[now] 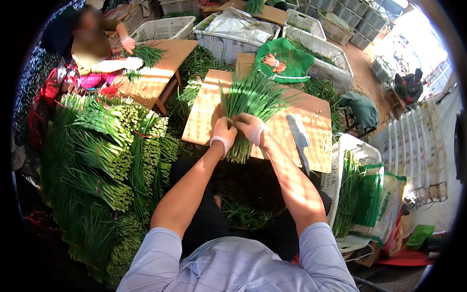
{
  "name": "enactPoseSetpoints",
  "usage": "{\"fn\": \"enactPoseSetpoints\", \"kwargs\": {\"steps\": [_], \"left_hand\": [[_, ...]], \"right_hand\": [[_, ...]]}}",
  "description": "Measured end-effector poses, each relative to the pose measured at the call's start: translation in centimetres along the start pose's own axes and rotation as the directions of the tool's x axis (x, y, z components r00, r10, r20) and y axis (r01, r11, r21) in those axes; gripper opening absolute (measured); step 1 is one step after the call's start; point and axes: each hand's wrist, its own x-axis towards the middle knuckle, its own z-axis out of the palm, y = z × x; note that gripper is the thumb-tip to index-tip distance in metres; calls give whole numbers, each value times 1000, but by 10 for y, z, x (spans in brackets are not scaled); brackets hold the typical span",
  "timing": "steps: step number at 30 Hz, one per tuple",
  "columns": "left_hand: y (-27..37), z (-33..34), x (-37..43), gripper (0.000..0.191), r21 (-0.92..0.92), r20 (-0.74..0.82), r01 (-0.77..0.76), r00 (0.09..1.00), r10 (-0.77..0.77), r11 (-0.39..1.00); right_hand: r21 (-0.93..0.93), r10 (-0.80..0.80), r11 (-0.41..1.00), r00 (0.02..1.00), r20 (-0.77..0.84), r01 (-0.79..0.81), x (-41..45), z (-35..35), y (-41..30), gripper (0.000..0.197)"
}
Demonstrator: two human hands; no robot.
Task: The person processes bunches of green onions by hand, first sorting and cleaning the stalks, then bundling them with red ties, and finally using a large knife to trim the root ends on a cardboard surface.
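A bunch of garlic chives (251, 96) lies over the near edge of a wooden board (204, 109), leaves pointing away and cut stems towards me. My left hand (224, 132) grips its left side, and my right hand (250, 127) closes on it from the right; the fingers nearly meet on top. A bit of red shows between them, too small to make out. Both hands wear thin pale gloves, rolled at the wrists. Right of the bunch, a cleaver (299, 137) rests on the board, its dark handle over the near edge.
Tied chive bundles (109, 157) are stacked high at left. A co-worker handles chives at another board (164, 54). A white crate (337, 175) with chives stands at right. Behind the board lie a green sack (284, 54) with orange gloves (273, 62) and more crates (228, 47).
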Motion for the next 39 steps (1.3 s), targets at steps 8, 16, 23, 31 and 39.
{"fn": "enactPoseSetpoints", "kwargs": {"steps": [8, 16, 23, 31, 39], "left_hand": [[-4, 7, -11, 12, -326, 23, -26, 999, 36, 945], [-16, 10, -9, 10, -480, -162, 26, 980, -118, 877], [-15, 15, -16, 22, -480, -247, -3, 960, -132, 877], [-7, 13, -23, 34, -426, -270, -44, 959, -81, 903], [1, 10, -37, 29, -388, -254, -52, 966, -53, 920]], "right_hand": [[-424, -16, 903, 993, 115, 63, 1, -7, 9, 22], [-455, -141, 871, 981, 132, 186, 7, 2, 1, 22], [-540, 40, 837, 974, 225, 90, 17, 5, -22, 29], [-554, 91, 832, 978, 187, 28, 18, 6, -24, 28], [-585, 35, 808, 985, 169, 72, 13, 5, -14, 25]]}}
